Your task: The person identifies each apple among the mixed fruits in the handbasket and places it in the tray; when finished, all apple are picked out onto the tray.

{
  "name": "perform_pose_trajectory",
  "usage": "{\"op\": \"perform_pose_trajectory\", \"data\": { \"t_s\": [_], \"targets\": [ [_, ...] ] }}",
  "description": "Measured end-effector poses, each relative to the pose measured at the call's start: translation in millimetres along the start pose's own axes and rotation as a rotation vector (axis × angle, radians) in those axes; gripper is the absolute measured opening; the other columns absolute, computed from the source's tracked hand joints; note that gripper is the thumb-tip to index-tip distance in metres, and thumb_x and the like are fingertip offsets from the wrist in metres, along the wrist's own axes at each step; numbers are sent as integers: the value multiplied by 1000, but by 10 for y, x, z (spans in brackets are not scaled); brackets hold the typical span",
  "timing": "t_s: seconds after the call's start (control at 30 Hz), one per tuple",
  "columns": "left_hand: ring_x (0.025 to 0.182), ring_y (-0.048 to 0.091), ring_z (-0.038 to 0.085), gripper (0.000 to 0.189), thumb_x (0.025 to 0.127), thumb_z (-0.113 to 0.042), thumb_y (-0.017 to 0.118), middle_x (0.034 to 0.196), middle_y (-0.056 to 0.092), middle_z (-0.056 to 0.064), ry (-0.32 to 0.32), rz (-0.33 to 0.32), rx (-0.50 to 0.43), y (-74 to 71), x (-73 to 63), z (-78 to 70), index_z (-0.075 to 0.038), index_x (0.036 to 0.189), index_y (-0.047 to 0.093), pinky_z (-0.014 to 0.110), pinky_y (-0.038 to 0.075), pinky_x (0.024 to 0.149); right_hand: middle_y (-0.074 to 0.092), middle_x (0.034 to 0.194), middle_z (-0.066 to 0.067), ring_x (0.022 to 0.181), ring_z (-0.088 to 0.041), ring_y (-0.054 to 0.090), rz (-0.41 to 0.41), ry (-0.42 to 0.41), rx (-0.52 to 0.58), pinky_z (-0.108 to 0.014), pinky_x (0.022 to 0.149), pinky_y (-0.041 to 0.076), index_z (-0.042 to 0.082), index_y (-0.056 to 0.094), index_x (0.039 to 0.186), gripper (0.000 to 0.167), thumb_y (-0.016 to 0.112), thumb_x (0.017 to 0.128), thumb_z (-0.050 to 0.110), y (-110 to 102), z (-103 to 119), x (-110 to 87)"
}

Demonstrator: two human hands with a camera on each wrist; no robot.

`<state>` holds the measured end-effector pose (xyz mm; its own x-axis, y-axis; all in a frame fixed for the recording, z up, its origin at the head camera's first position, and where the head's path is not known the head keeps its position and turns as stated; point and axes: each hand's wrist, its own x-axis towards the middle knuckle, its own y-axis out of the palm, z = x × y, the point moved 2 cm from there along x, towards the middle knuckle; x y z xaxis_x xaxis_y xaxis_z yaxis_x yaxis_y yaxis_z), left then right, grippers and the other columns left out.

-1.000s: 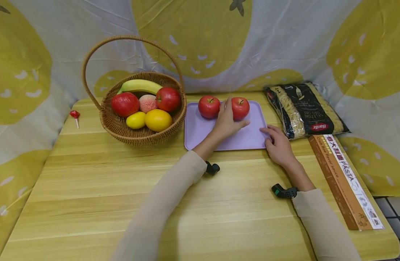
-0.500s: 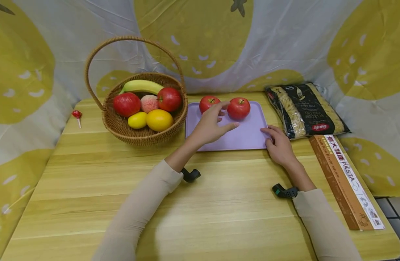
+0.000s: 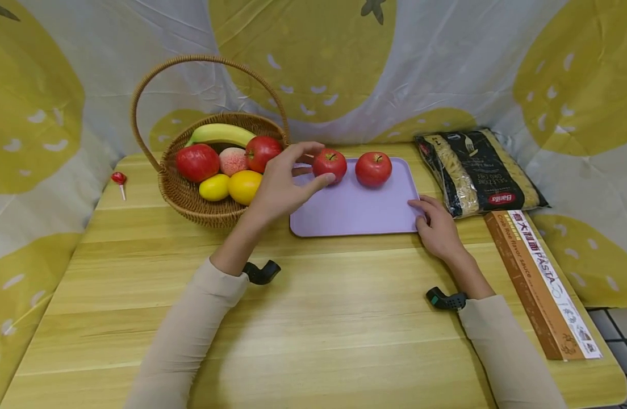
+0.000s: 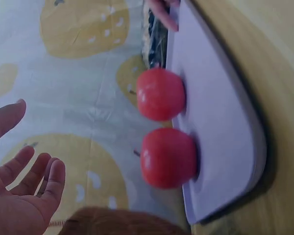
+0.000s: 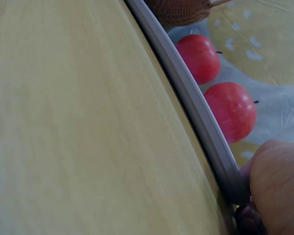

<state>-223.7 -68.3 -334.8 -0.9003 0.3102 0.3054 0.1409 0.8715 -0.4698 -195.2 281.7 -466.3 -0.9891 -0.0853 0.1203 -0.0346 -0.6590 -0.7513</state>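
Note:
My left hand (image 3: 280, 187) is held in the air over the gap between the wicker basket and the purple tray (image 3: 364, 213), with thumb and fingers spread. In the head view its fingertips overlap the left red apple (image 3: 334, 166), but the left wrist view shows the hand (image 4: 24, 196) apart from that apple (image 4: 169, 159) and holding nothing. The right red apple (image 3: 373, 169) sits beside it on the tray's back half. My right hand (image 3: 438, 227) grips the tray's right edge; in the right wrist view its fingers are at the tray's corner, partly hidden.
The wicker basket (image 3: 191, 213) with its tall handle holds a banana (image 3: 221, 134), apples, a peach and yellow fruit. A lollipop (image 3: 119, 179) lies at the far left. A pasta bag (image 3: 479, 170) and a long pasta box (image 3: 543, 284) lie at the right.
My left hand has drawn away from the right apple and moved left, past the left apple to the basket side. The right hand and the tray have stayed in place.

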Motion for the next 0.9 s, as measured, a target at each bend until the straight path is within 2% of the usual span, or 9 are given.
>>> {"op": "perform_pose_trajectory", "data": {
  "t_s": [0.13, 0.3, 0.37, 0.47, 0.53, 0.6, 0.73, 0.9],
  "targets": [
    [110, 64, 10, 56, 88, -36, 82, 133, 64, -3, -16, -36, 10, -210, 6, 65, -19, 138, 61, 31, 55, 102, 42, 157, -26, 145, -48, 39, 0, 1, 1, -64, 117, 32, -1, 59, 140, 44, 45, 99, 2, -3, -4, 7],
    [122, 60, 19, 64, 87, -42, 82, 139, 62, 0, -73, -66, 105, -434, 33, 179, -21, 143, 58, 36, 51, 108, 42, 156, -27, 145, -49, 39, 2, 0, 0, -64, 117, 32, -1, 59, 140, 44, 45, 98, 2, -15, 4, 2],
    [128, 59, 23, 68, 86, -45, 83, 141, 61, 2, -95, -84, 158, -515, 46, 228, -20, 143, 57, 39, 40, 115, 42, 156, -27, 145, -49, 39, 2, 1, -3, -64, 117, 31, -1, 59, 140, 44, 45, 98, 2, -18, 5, -1],
    [127, 60, 28, 73, 84, -44, 84, 143, 59, 5, -136, -96, 199, -617, 57, 301, -19, 145, 54, 47, 41, 115, 42, 156, -27, 145, -49, 39, 2, 2, -7, -64, 117, 31, -1, 59, 140, 44, 45, 98, 1, -21, 6, -2],
    [129, 59, 30, 76, 84, -45, 85, 145, 58, 6, -165, -89, 234, -673, 67, 341, -19, 147, 51, 48, 41, 115, 42, 156, -27, 145, -49, 39, 3, 2, -8, -64, 117, 31, -1, 59, 140, 44, 45, 98, 1, -21, 5, -1],
    [131, 57, 31, 80, 83, -44, 85, 148, 55, 7, -195, -77, 258, -719, 77, 372, -18, 150, 49, 50, 48, 109, 42, 156, -27, 145, -49, 39, 3, 2, -8, -64, 117, 31, -1, 59, 140, 44, 45, 98, 1, -21, 2, 1],
    [136, 51, 33, 85, 83, -48, 84, 151, 51, 8, -244, -53, 336, -793, 96, 409, -19, 153, 44, 52, 46, 111, 42, 156, -26, 145, -48, 39, 3, 1, -6, -64, 117, 32, -1, 59, 140, 44, 45, 98, 2, -15, -4, 4],
    [134, 49, 37, 90, 83, -52, 82, 154, 46, 12, -282, -9, 395, -854, 99, 427, -18, 156, 41, 56, 45, 110, 42, 156, -26, 145, -48, 39, 3, -3, -1, -64, 117, 32, -1, 59, 140, 44, 45, 98, 2, -6, -3, 8]
  ]
}}
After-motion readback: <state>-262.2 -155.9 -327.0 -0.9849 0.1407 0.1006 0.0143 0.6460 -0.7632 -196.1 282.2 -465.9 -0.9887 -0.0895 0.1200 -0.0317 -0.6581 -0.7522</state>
